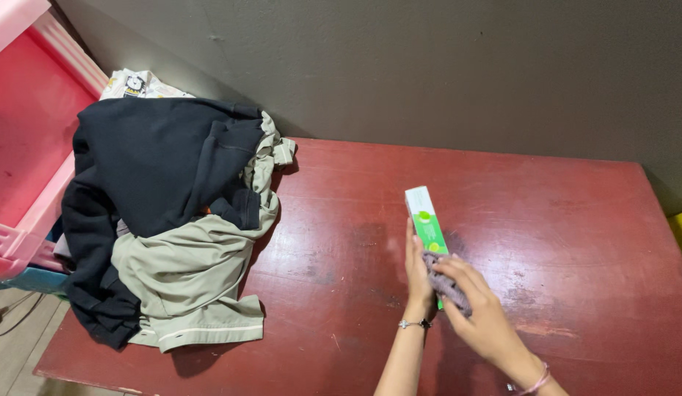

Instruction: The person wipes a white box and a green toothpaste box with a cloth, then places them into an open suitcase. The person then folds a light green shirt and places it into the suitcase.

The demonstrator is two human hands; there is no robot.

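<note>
A dark red wooden table (561, 220), scuffed and worn in the middle, takes up most of the scene and runs up against a plain grey wall (429, 66) on the far side. On the table's left end lies a heap of clothes: a dark navy garment (157, 169) draped over a pale khaki one (187, 279), with a bit of white printed fabric (139, 84) showing at the far edge of the heap. Further left, off the table, stands a pink plastic piece of furniture (25, 132). Right of the middle of the table, toward the near side, a long green and white carton (426, 220) is held with its far end pointing toward the wall. The left hand (418, 275) grips the carton's near end from the left side, fingers wrapped along it. The right hand (476, 304) has its fingers curled closed around a small crumpled greyish cloth (447, 282), pressed against the carton just beside the left hand. A thin bracelet (414, 323) sits on the left wrist.
</note>
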